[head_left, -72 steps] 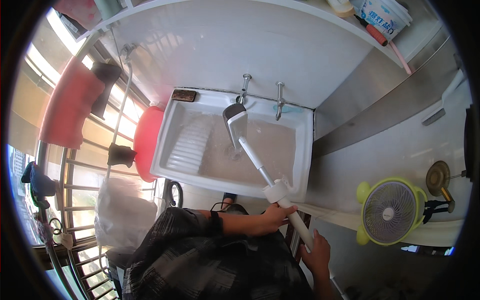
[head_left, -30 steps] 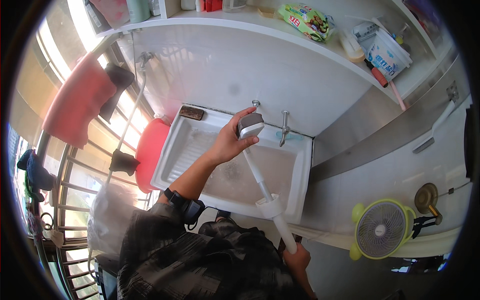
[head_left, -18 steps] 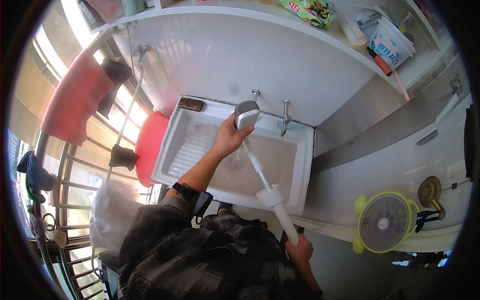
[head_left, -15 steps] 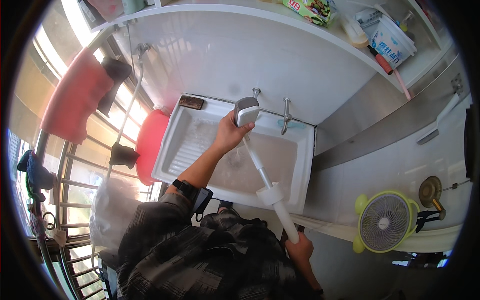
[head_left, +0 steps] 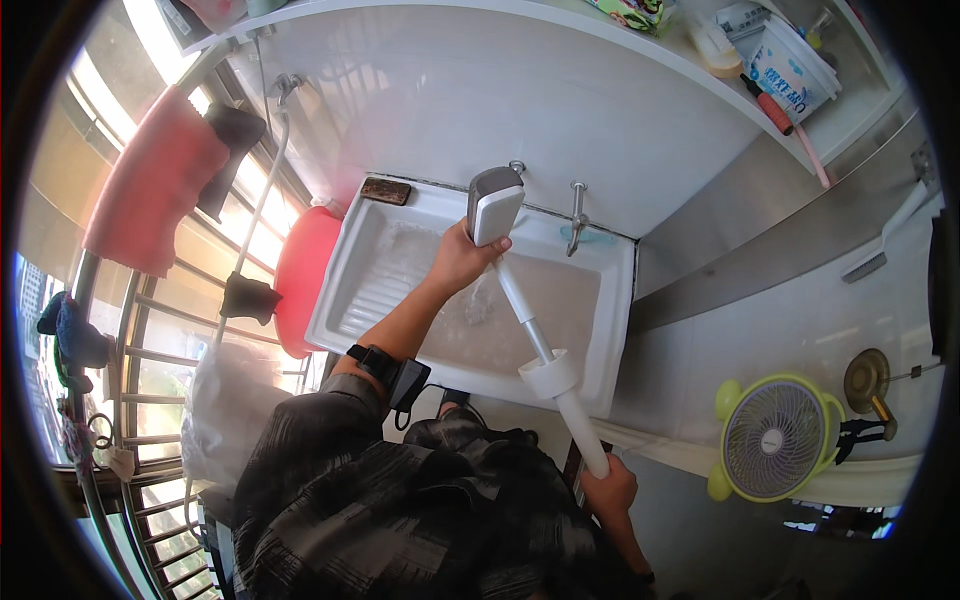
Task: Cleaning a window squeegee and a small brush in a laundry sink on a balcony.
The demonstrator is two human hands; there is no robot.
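Note:
My left hand is wrapped round the grey-and-white block head of a long white-poled mop. From there the mop pole slants down to the right, with a wide white collar partway along. Around the pole's lower end, my right hand is closed. The mop lies across and above a white sink holding cloudy water. A ribbed washboard slope forms the sink's left side.
A dark brown block rests on the sink's back left corner, near a metal tap. Left of the sink is a red basin. A green fan stands at the right. Above runs a white shelf with containers.
The mop is still in both hands and has shifted slightly to the right in view. Its head appears tipped a little more upright. The grips look the same.

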